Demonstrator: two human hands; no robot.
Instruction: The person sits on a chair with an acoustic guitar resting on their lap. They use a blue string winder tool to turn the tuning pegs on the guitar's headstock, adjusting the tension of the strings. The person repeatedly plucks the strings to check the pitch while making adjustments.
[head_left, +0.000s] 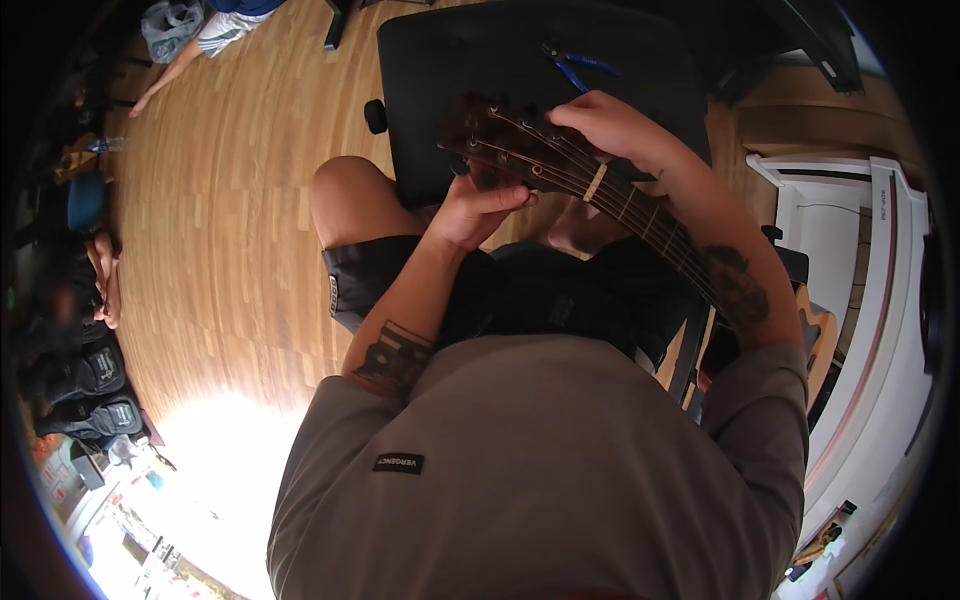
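Note:
The dark headstock (478,135) of an acoustic guitar, with strings wound on its posts, rises diagonally from lower right over my lap; the fretted neck (650,225) runs beneath my right forearm. My left hand (478,210) is closed around the headstock's lower side, thumb beside a tuner. On the upper side, my right hand (595,125) has its fingertips closed on a tuning peg (555,118). Just beyond it, blue-handled pliers (585,68) lie on a black padded surface (420,80). The guitar's body is mostly hidden behind my arm and shirt.
Wooden flooring (220,200) stretches to my left. A person's arm (170,75) reaches down beside a plastic bag (165,30); another person's bare legs (105,275) show at the far left near black bags (100,390). A white keyboard-like cabinet (870,300) stands at my right.

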